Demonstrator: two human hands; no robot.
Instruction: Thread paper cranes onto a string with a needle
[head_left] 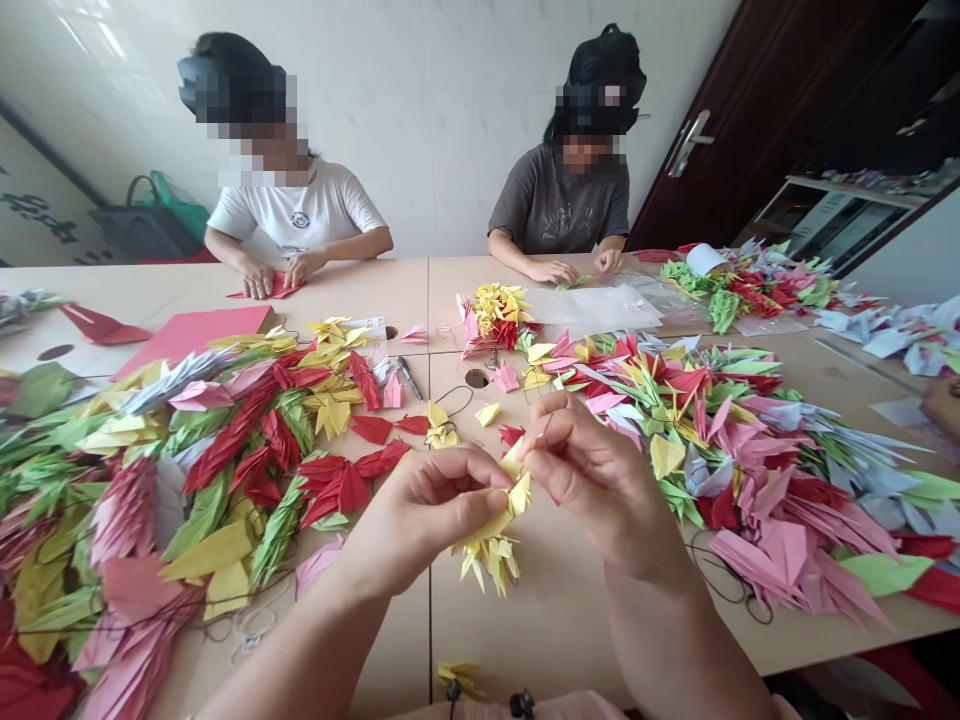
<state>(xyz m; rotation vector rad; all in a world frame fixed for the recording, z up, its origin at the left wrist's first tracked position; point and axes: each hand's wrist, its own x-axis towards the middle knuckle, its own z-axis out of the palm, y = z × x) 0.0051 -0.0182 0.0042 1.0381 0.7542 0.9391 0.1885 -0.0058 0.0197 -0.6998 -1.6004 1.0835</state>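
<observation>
your left hand [431,505] has thumb and forefinger pinched together on a yellow paper piece [519,494], with no gap left beyond the paper itself. your right hand [589,480] has its fingertips drawn close, just beside the far end of that paper; a thin pale thing [541,434] shows between them, though you cannot tell here whether it is thread or needle.

the relation that counts is between the paper's far end and your right fingertips: the paper's long axis looks slanted, from the far right by those fingertips toward the near left. the left hand is nearer its body, the right hand nearer its far tip. so the paper lies inside the left pinch and just left of the right one. a yellow bunch [489,562] sits below, on the near side of both hands, above the table [555,630].
</observation>
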